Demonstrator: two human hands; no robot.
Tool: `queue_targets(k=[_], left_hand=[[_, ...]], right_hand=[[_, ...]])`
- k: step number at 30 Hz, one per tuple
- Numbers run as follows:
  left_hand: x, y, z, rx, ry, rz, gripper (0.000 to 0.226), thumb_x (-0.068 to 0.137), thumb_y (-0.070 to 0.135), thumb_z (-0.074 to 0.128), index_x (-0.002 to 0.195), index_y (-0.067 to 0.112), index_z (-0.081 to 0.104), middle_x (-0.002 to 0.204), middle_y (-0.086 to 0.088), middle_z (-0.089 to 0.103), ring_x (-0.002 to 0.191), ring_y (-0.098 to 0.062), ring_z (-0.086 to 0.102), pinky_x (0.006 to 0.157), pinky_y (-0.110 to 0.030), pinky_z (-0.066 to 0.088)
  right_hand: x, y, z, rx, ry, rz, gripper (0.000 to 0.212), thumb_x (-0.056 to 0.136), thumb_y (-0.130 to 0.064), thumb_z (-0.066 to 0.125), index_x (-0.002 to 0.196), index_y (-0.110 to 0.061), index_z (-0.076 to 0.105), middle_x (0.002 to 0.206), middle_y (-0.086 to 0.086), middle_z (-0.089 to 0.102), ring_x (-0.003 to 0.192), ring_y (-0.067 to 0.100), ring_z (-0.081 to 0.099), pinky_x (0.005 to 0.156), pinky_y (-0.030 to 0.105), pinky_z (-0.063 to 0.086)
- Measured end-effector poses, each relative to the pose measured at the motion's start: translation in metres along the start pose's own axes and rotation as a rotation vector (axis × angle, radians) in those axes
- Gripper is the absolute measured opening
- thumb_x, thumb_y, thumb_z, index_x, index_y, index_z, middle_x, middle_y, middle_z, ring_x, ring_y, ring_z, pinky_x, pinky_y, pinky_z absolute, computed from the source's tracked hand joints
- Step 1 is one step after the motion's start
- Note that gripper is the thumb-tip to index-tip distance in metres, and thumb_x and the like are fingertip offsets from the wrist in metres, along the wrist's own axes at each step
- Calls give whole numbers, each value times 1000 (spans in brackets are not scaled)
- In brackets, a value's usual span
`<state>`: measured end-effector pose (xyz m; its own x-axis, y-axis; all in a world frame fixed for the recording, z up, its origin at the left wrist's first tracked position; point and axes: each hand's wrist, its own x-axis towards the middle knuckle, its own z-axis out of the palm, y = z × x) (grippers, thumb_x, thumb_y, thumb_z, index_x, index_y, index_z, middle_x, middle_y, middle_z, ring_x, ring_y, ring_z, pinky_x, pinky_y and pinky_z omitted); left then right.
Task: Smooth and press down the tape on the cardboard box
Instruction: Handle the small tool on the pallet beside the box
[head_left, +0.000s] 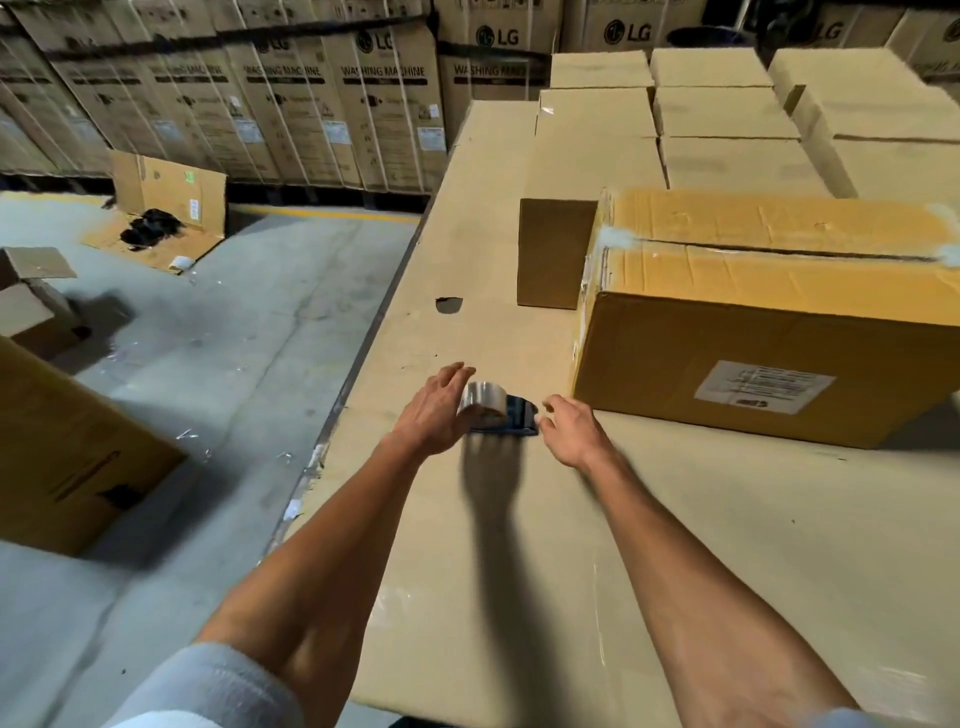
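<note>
Flanking the tape dispenser (498, 413) on the bench (675, 545), both hands are spread and grip nothing: left hand (434, 413) touches the roll, right hand (571, 431) beside it. The cardboard box (769, 332) sits right; flat palms should stroke along its taped seam (779, 249).

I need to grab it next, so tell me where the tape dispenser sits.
In the head view, the tape dispenser lies on the cardboard-covered table between the left hand and right hand, just left of the big labelled box.

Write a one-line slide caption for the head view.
Both hands, left hand and right hand, flank a tape dispenser on the cardboard surface beside the taped box.
</note>
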<state>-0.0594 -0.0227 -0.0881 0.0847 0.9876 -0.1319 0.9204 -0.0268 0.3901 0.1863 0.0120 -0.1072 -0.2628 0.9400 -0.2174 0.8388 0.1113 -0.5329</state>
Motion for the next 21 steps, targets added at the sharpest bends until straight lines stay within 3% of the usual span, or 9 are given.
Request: queue_targets(k=[5, 11, 14, 17, 21], left_hand=[[22, -22, 10, -46, -52, 68, 71, 110, 49, 57, 170, 19, 31, 178, -11, 26, 157, -39, 36, 128, -48, 33], [44, -31, 25, -36, -78, 236, 64, 106, 67, 42, 165, 43, 42, 177, -4, 33, 153, -37, 44, 127, -50, 38], [47, -35, 30, -90, -79, 238, 67, 103, 74, 37, 162, 44, 48, 174, 0, 40, 152, -32, 46, 125, -44, 38], [46, -39, 35, -108, -70, 247, 58, 108, 66, 41, 162, 44, 48, 174, 1, 39, 153, -31, 45, 125, -43, 38], [43, -37, 38, -74, -37, 269, 56, 111, 56, 35, 162, 37, 48, 176, -1, 35, 152, -31, 43, 127, -46, 36]], right_hand=[[34, -8, 30, 155, 83, 201, 31, 105, -22, 59, 123, 1, 69, 128, 24, 71, 124, 41, 61, 103, 39, 44], [62, -10, 52, 284, 86, 409, 24, 98, -33, 71, 109, -12, 77, 117, 15, 76, 124, 35, 61, 97, 31, 47], [64, -11, 52, 304, 119, 475, 13, 93, -29, 78, 88, -18, 75, 109, 15, 77, 119, 36, 63, 82, 26, 43], [60, -10, 47, 327, 121, 518, 10, 90, -25, 81, 86, -16, 79, 103, 11, 79, 110, 32, 67, 75, 21, 38], [52, -12, 42, 390, 119, 534, 11, 89, -23, 81, 79, -20, 78, 101, 9, 80, 108, 29, 68, 83, 25, 49]])
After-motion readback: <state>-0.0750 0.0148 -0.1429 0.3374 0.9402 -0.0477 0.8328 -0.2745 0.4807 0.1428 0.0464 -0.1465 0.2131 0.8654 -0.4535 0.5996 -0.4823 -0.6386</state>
